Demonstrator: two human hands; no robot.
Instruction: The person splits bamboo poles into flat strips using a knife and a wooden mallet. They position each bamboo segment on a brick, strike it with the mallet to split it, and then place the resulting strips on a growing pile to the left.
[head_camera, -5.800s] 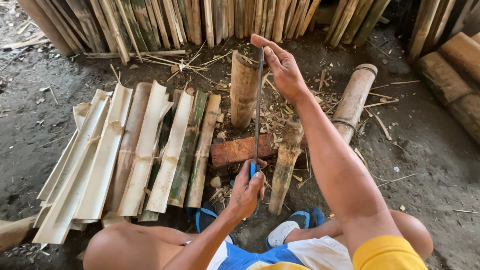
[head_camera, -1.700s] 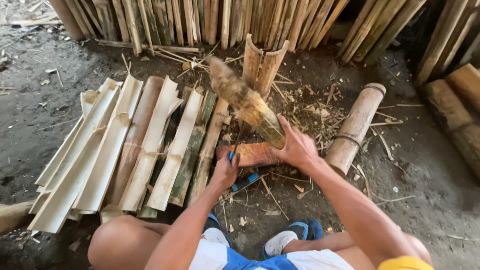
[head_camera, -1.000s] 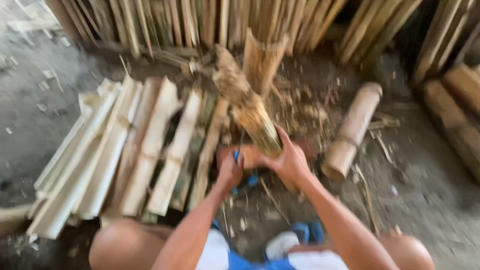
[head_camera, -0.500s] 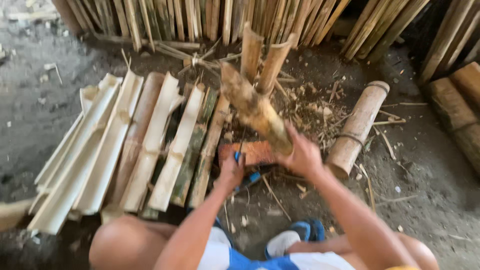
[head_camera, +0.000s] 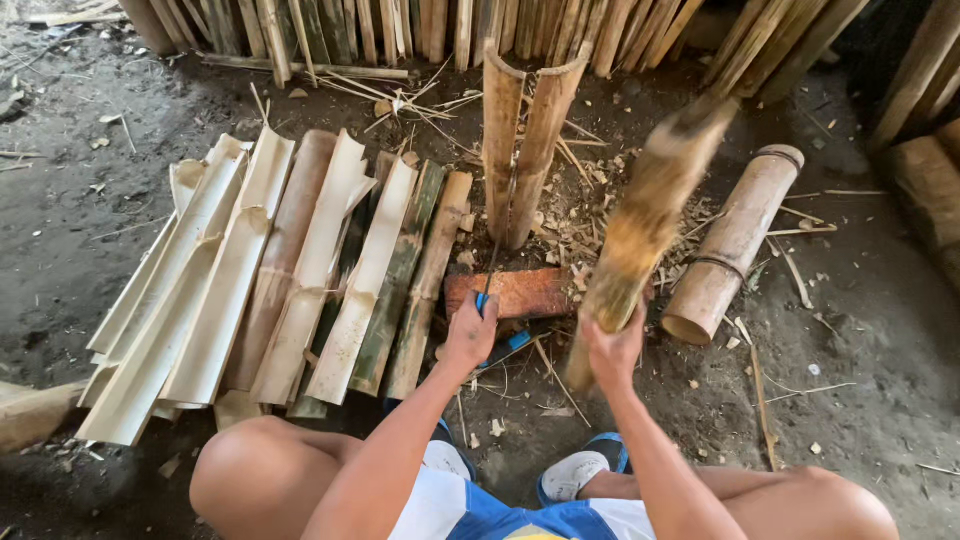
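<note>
While the person sits low on the dark dirt floor (head_camera: 120, 230) with knees spread, the head view looks down on both bare hands working in front of a flat reddish-brown wooden block (head_camera: 515, 293). The left hand (head_camera: 470, 335) is closed in a fist around the blue handle of a long thin dark-bladed knife (head_camera: 497, 250); the blade runs up from the fist into the split of an upright tan bamboo section (head_camera: 525, 150) that stands on end just behind the block, its two halves parted at the top. The right hand (head_camera: 612, 345) is wrapped tight round the lower end of a thick rough bamboo club (head_camera: 645, 215), which is raised and tilted up to the right, its top end blurred. Club and upright section stand apart, not touching. Just right of the club lies a round uncut bamboo log (head_camera: 735, 240) on its side, open end toward the person. To the left, a row of pale split bamboo slats (head_camera: 270, 270) lies side by side on the floor, concave faces mostly up, some greener pieces at the right edge near the block. Splinters and chips litter the ground around the block. A wall of upright bamboo strips (head_camera: 400, 25) lines the top of the view. Blue-and-white sandals (head_camera: 585, 470) show between the legs.
</note>
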